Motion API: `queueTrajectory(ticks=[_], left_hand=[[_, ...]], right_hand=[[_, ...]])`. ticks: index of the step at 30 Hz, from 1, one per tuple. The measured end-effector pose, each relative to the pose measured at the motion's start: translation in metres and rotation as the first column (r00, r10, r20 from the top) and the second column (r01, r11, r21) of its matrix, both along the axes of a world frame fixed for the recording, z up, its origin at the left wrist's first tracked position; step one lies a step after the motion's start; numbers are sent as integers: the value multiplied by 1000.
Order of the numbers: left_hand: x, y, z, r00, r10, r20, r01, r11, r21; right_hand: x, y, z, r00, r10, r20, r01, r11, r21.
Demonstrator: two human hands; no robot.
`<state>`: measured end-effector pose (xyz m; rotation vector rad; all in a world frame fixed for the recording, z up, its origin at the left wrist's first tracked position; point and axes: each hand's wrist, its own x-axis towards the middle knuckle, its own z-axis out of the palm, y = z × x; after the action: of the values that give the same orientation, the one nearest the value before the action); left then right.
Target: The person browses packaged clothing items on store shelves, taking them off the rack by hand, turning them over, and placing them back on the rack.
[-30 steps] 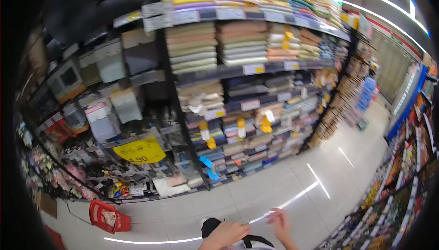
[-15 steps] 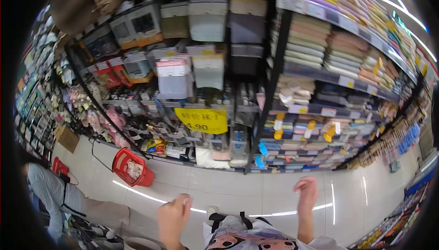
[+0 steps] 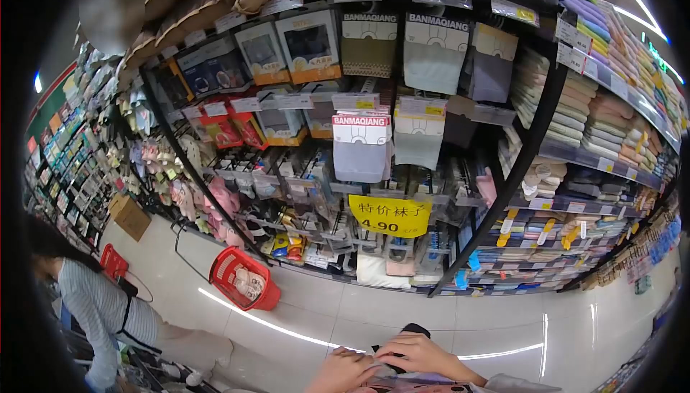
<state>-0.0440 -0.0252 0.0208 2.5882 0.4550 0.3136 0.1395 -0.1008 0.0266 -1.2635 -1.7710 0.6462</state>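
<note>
My left hand (image 3: 345, 371) and my right hand (image 3: 415, 355) are close together in front of my waist, low in the view. The fingers of both are curled inward over my clothing, and a bit of grey and black material shows between them. What they pinch, if anything, is hidden. Just beyond my right hand a small black shape (image 3: 415, 330) sticks out, too little of it visible to name. My patterned shirt (image 3: 431, 386) shows along the bottom edge.
Ahead stands a rack with packaged garments (image 3: 363, 145) and a yellow price sign (image 3: 390, 217). Folded towels (image 3: 568, 112) fill shelves at right. A red shopping basket (image 3: 269, 292) sits on the floor before the rack. At left, a person in a striped top (image 3: 100, 292) stands near a cardboard box (image 3: 129, 217).
Both hands have come from wide apart to together at my waist. The view has swung left, so the rack and basket appear farther right. The person at left shows more.
</note>
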Motion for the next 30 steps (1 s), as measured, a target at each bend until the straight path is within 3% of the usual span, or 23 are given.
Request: queueTrajectory(ticks=[3,4,6,8,11,12,13,15,16,18,19,21,22,25,26,28,29,30], left_hand=[[-14,22,18,990,91,-109,-92,996,-8],[-18,29,9,997,83,10,-83,996,28],[-14,37,8,995,101,11,-102,991,90],[-7,39,14,985,171,35,-174,972,159],[4,35,-8,974,199,110,-207,977,61],[10,32,-3,980,160,116,-156,987,-39],[10,33,-18,995,95,33,-97,994,50],[20,23,-28,984,120,134,-105,988,-113],[19,27,-39,985,93,142,-78,991,-108],[29,28,-48,997,6,-77,-14,995,-103],[32,26,-43,996,-19,-89,8,993,-121],[42,32,-14,918,-20,-397,-92,961,-260],[44,31,-7,904,-28,-427,-86,966,-245],[74,39,-3,944,-141,-298,81,975,-205],[82,39,-15,916,-114,-384,64,988,-141],[79,39,-82,942,-11,-336,51,993,110],[90,35,-102,927,53,-372,-2,991,137],[122,29,-91,877,58,-477,-12,995,98]], right_hand=[[-7,12,11,999,33,-9,-33,999,39],[-8,15,5,997,64,-33,-64,998,21],[-9,16,-4,995,83,-61,-84,996,-14],[-9,16,-6,986,163,42,-156,979,-127],[-9,10,-12,978,200,59,-189,971,-146],[-7,6,-24,985,172,28,-160,959,-232],[-6,4,-30,989,149,19,-142,968,-205],[-4,1,-42,993,116,20,-108,968,-227],[0,1,-41,994,101,27,-93,971,-219],[9,-2,-32,993,48,112,-25,981,-195],[8,-8,-29,989,5,150,19,987,-162],[17,-18,-12,999,-24,45,34,971,-237],[23,-22,-20,1000,-4,13,7,973,-232],[48,-39,-31,995,-63,-75,43,971,-237],[61,-43,-35,993,-96,-69,78,971,-224],[94,-64,-40,989,-141,-31,128,955,-268],[116,-77,-36,986,-168,18,167,949,-266],[136,-88,-32,979,-198,54,205,945,-256]])
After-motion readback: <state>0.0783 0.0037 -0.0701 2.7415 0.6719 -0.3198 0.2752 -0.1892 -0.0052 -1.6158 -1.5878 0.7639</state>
